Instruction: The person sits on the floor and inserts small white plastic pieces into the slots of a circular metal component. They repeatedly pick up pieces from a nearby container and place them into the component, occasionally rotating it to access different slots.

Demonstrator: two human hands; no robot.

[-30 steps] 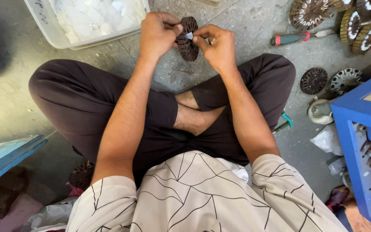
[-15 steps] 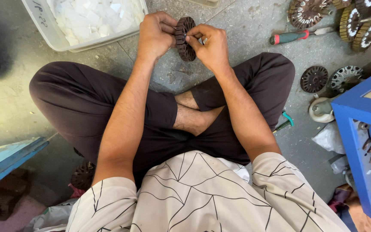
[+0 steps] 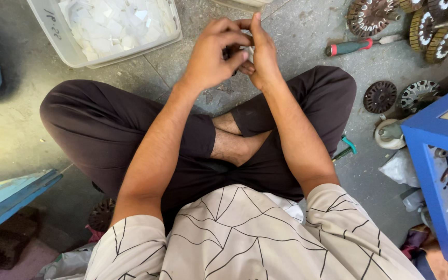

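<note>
Apparently both hands' fingers clenched around a dark, mostly hidden toothed metal disc.

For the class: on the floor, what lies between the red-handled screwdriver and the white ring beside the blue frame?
In the head view, two slotted round discs lie between the screwdriver and the white ring: a dark disc and a pale disc.

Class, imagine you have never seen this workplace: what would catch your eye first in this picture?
First, the left hand and right hand pressed together at top centre, fingers closed around a small dark part that is mostly hidden. Then the white tub of pale scraps at top left, and the blue cabinet on the right.
</note>
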